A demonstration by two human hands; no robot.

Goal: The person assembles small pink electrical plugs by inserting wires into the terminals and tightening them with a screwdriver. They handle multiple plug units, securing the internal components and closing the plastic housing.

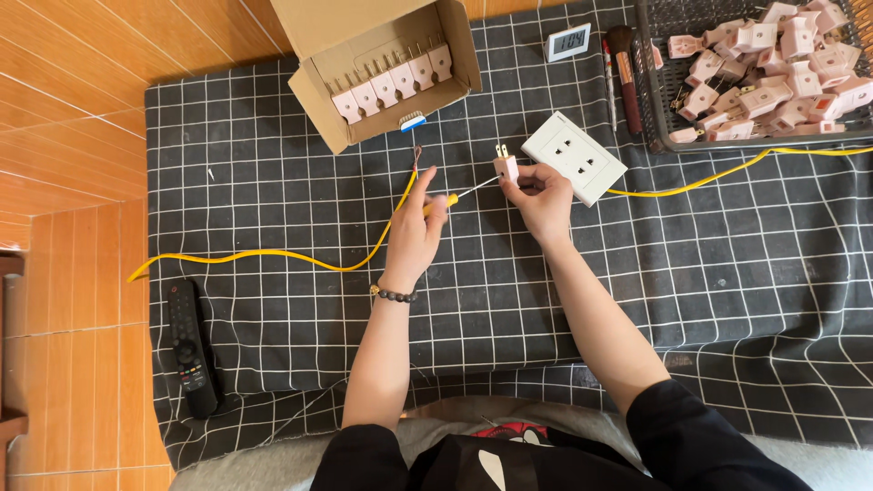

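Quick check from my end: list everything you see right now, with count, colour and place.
plug: one, pale pink, in right hand
screwdriver: one, yellow handle, in left hand, tip at the plug
yellow cable: one, across the cloth
wall socket plate: one, white, by right hand
cardboard box: one, brown, row of pink plugs inside, top centre
wire basket: one, dark, heaped with pink plugs, top right
small digital display: one, white, top
brush: one, by basket
remote control: one, black, left
grid cloth: one, black
left hand: beaded bracelet
right hand
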